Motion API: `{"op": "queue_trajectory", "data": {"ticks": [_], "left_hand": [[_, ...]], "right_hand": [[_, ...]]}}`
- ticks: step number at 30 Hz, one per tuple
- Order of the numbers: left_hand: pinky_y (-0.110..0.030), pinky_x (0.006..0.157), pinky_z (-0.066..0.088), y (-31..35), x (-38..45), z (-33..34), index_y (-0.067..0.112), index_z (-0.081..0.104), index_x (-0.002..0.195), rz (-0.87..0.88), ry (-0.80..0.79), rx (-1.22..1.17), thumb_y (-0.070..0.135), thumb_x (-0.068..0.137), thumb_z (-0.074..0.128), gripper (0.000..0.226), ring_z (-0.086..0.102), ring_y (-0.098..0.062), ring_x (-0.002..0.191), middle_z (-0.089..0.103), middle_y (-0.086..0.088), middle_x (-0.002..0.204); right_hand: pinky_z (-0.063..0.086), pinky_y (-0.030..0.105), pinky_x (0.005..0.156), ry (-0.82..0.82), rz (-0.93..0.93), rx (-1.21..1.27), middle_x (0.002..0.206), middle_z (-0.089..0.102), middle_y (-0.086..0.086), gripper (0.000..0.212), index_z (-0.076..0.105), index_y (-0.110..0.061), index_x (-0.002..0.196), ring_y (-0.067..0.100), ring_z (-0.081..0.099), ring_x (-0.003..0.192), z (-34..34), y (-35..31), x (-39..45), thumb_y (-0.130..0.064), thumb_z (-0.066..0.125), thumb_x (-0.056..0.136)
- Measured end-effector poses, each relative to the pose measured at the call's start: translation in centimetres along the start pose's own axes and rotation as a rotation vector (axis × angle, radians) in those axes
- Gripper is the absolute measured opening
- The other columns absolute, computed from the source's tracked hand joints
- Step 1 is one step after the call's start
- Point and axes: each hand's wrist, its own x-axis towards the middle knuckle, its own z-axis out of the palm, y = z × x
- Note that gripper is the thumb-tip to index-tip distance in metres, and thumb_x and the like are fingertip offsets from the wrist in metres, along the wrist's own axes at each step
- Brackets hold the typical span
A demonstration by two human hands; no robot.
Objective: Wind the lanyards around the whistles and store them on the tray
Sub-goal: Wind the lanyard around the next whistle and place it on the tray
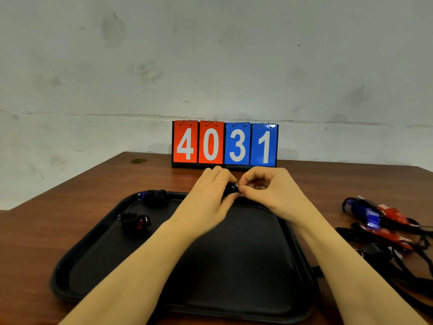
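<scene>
A black tray (98,249) lies on the brown table in front of me. Two wound whistles rest in its far left part: a blue one (155,195) at the back rim and a red one (135,222) nearer me. Above the tray's far edge my left hand (208,195) grips a black-wrapped whistle (230,189). My right hand (269,188) pinches it from the right, thumb and forefinger together at its end. Most of that whistle is hidden by my fingers.
A heap of unwound blue and red whistles (372,214) with tangled black lanyards (410,266) lies on the table right of the tray. A flip scoreboard (225,144) reading 4031 stands at the table's back edge against the wall.
</scene>
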Motion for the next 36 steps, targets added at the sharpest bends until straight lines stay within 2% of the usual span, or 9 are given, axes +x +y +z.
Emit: {"op": "queue_trajectory", "data": {"ticks": [5,7,11,14,19,26,30,34,36], "left_hand": [[-0.015,0.085,0.034,0.4,-0.1,-0.1,0.013,0.052,0.114,0.039,-0.022,0.051,0.020,0.089,0.057,0.027,0.042,-0.007,0.098,0.050,0.002,0.110],[-0.014,0.085,0.033,0.6,-0.1,0.0,0.013,0.050,0.115,0.037,-0.020,0.051,0.020,0.090,0.056,0.027,0.039,-0.004,0.096,0.049,0.003,0.111],[-0.017,0.087,0.037,1.1,0.0,0.0,0.013,0.048,0.117,0.015,-0.019,0.005,0.016,0.090,0.056,0.028,0.040,-0.004,0.096,0.048,0.003,0.111],[-0.017,0.086,0.038,0.9,0.0,0.0,0.013,0.049,0.115,0.000,0.001,0.009,0.017,0.089,0.056,0.027,0.043,-0.007,0.097,0.050,0.002,0.110],[-0.014,0.084,0.038,0.5,0.0,-0.2,0.015,0.047,0.115,-0.060,0.028,0.003,0.021,0.090,0.055,0.027,0.046,-0.006,0.099,0.049,0.005,0.110],[-0.013,0.082,0.040,0.2,0.0,0.0,0.016,0.042,0.117,-0.111,0.033,-0.051,0.021,0.089,0.058,0.033,0.048,-0.005,0.097,0.050,0.002,0.112],[-0.004,0.076,0.037,0.2,0.0,-0.1,0.020,0.035,0.115,-0.149,0.006,-0.147,0.017,0.087,0.061,0.038,0.048,-0.003,0.098,0.046,0.005,0.112],[-0.001,0.074,0.036,0.0,0.1,-0.1,0.030,0.026,0.105,-0.166,-0.007,-0.179,0.014,0.085,0.063,0.045,0.045,-0.001,0.099,0.041,0.011,0.108],[-0.003,0.074,0.037,-0.1,0.1,-0.2,0.030,0.024,0.103,-0.180,-0.001,-0.190,0.013,0.086,0.062,0.046,0.047,-0.001,0.098,0.041,0.011,0.106]], "right_hand": [[0.051,0.020,0.068,-0.023,-0.015,-0.094,0.078,0.064,-0.001,0.011,0.064,-0.018,0.081,0.010,0.056,0.067,0.1,0.0,0.0,-0.007,0.066,0.079],[0.047,0.014,0.062,0.004,-0.022,-0.148,0.072,0.059,-0.005,0.013,0.059,-0.019,0.076,0.003,0.051,0.062,0.5,-0.1,0.0,-0.009,0.068,0.076],[0.041,0.008,0.056,0.088,-0.026,-0.216,0.067,0.052,-0.009,0.024,0.049,-0.023,0.070,0.004,0.045,0.058,1.2,-0.2,0.2,-0.011,0.069,0.075],[0.045,0.011,0.061,0.110,-0.045,-0.162,0.072,0.057,-0.007,0.020,0.053,-0.023,0.075,0.005,0.052,0.064,1.2,0.0,0.1,-0.010,0.067,0.078],[0.056,0.028,0.078,0.071,-0.079,-0.004,0.085,0.066,-0.001,0.014,0.061,-0.023,0.082,0.013,0.066,0.081,0.5,0.1,0.0,-0.010,0.067,0.081],[0.054,0.021,0.075,0.076,-0.116,-0.086,0.085,0.064,-0.006,0.015,0.059,-0.023,0.083,0.005,0.065,0.077,0.8,0.1,0.0,-0.009,0.066,0.082],[0.056,0.027,0.077,0.067,-0.076,-0.001,0.085,0.065,-0.004,0.017,0.059,-0.024,0.084,0.009,0.066,0.078,0.8,0.3,0.0,-0.009,0.067,0.081],[0.053,0.022,0.082,0.065,-0.111,-0.051,0.091,0.064,-0.007,0.027,0.065,-0.024,0.105,0.006,0.061,0.085,1.0,0.7,0.1,-0.010,0.066,0.082],[0.050,0.018,0.083,0.078,-0.152,-0.091,0.092,0.062,-0.009,0.025,0.068,-0.019,0.106,0.003,0.059,0.089,1.2,0.8,0.2,-0.010,0.065,0.083]]}}
